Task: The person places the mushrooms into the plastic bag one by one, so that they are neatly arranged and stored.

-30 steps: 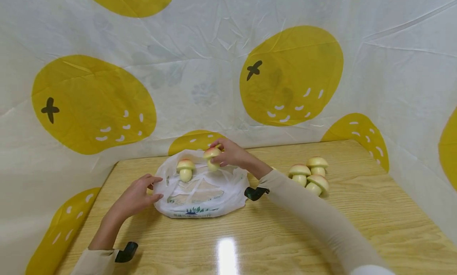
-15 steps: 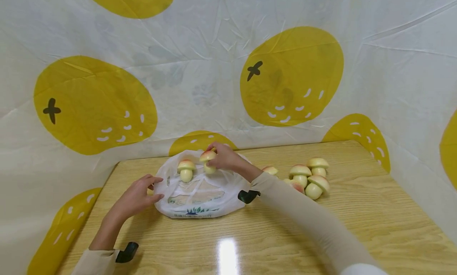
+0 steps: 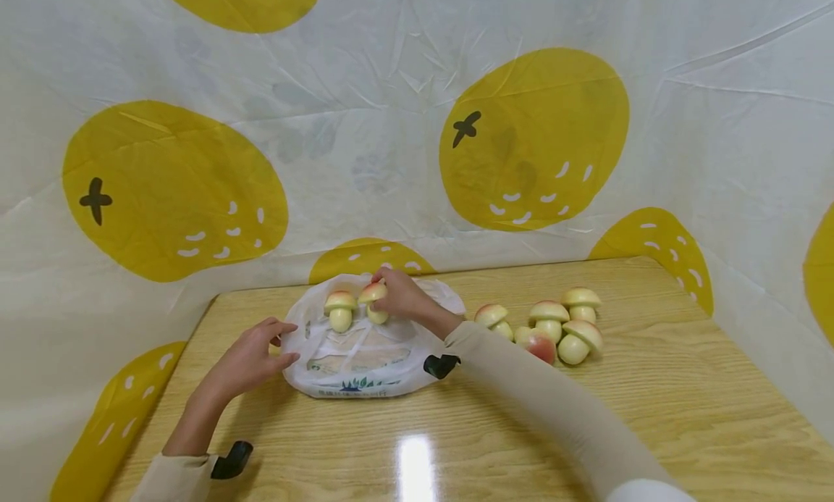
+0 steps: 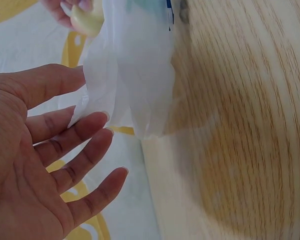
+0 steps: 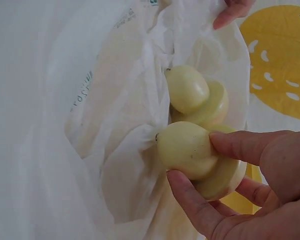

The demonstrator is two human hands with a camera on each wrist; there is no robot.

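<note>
In the head view, my right hand pinches a cream-yellow toy mushroom with a reddish cap over the white plastic bag. The right wrist view shows thumb and fingers on this mushroom, right beside a second mushroom that lies on the bag. That second mushroom has its cap toward the back wall. At the bag's left rim is my left hand, its fingers spread. In the left wrist view the bag's edge passes between fingers of this hand.
Several more toy mushrooms stand and lie close together on the wooden table, right of the bag. Behind the table hangs a pale cloth with yellow fruit prints. Black wrist mounts stick out below both forearms.
My right hand has carried its mushroom left and slightly down, up beside the other one on the bag. More of the mushrooms at right show past the sleeve. The left hand has stayed in place.
</note>
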